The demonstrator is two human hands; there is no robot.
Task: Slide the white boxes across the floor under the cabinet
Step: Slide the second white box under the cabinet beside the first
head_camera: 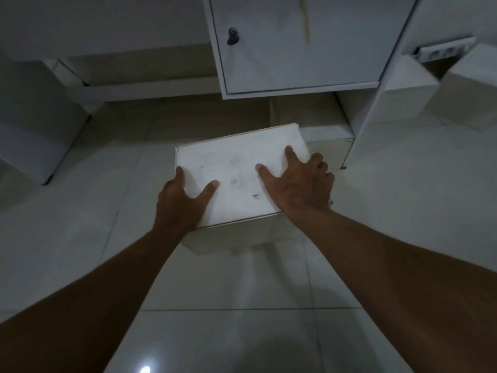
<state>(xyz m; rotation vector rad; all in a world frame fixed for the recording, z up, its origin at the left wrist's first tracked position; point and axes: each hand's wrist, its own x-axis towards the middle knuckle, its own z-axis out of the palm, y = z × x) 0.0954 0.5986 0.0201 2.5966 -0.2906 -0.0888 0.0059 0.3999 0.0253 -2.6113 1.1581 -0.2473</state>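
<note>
A white box (236, 168) with a smudged lid rests on the tiled floor, just in front of the gap under the white cabinet (295, 49). My left hand (183, 200) grips its near left corner, thumb on the lid and fingers down the left side. My right hand (298, 181) lies on the right part of the lid, fingers spread and curling over the right edge. Another white box (328, 135) sits partly under the cabinet, behind and to the right of the first one.
The cabinet door has a dark key lock (232, 36). A white cabinet leg panel (376, 103) stands right of the gap. More white boxes (406, 92) sit at the far right, below a wall socket strip (443, 51). A white block (35, 125) stands at the left.
</note>
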